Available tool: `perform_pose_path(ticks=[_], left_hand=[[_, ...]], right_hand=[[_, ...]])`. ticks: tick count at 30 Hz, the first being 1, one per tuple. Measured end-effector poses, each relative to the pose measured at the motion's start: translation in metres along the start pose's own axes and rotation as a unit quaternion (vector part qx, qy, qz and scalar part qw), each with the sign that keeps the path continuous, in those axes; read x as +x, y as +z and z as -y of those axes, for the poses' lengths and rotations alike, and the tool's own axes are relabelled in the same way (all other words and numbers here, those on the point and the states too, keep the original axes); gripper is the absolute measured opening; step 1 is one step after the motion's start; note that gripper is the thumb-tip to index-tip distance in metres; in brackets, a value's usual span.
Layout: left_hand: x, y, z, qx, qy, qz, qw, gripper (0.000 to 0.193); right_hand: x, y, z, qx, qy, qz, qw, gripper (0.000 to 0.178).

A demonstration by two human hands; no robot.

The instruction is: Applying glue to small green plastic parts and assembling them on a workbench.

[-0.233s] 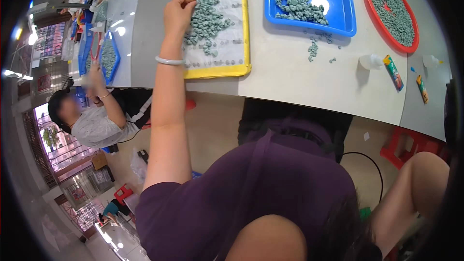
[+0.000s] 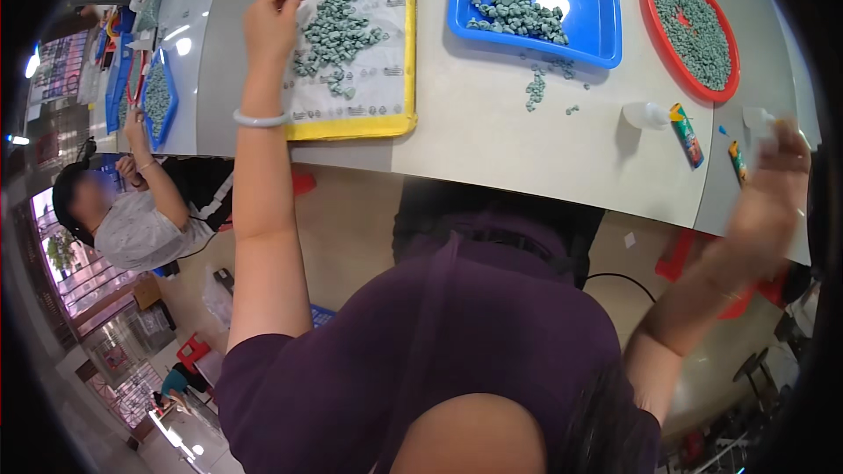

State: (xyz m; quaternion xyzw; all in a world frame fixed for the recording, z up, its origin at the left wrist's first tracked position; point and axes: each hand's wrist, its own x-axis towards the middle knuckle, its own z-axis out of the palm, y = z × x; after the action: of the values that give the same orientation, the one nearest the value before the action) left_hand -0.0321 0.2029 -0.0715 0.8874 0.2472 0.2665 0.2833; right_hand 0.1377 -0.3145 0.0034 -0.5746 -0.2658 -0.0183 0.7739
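Observation:
My left hand (image 2: 270,25) is closed in a pinch at the left edge of a yellow-rimmed tray (image 2: 399,53). What its fingertips hold, if anything, is too small to make out. Beside it, on the tray's white printed lining, lies a heap of small grey-green stone-like pieces (image 2: 334,31). My right hand (image 2: 771,180) is raised at the far right, smeared by motion, so its fingers cannot be read. Closest to it are an orange and green tube (image 2: 736,158) and a pale bottle (image 2: 757,119).
A blue tray (image 2: 580,22) and a round red tray (image 2: 647,9) hold more pieces. Several loose ones (image 2: 536,88) lie on the table. Near the front edge are a white bottle (image 2: 644,116) and a tube (image 2: 689,140). Another person (image 2: 145,219) sits at the left.
My right hand has swung up into view over the table's right side. My left hand stays pinched beside the heap. The whole view has shifted, with things now further left.

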Motion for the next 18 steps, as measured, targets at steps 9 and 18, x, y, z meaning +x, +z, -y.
perform_pose_path(ticks=[9, 18], left_hand=[[-0.115, 0.036, -0.144, -0.509, -0.224, 0.227, 0.8, 0.012], [-0.148, 0.079, -0.162, -0.558, -0.274, 0.286, 0.729, 0.021]], right_hand=[[-0.062, 0.058, -0.093, -0.273, 0.179, 0.083, 0.941, 0.028], [-0.079, 0.09, -0.069, -0.214, 0.214, 0.176, 0.937, 0.026]])
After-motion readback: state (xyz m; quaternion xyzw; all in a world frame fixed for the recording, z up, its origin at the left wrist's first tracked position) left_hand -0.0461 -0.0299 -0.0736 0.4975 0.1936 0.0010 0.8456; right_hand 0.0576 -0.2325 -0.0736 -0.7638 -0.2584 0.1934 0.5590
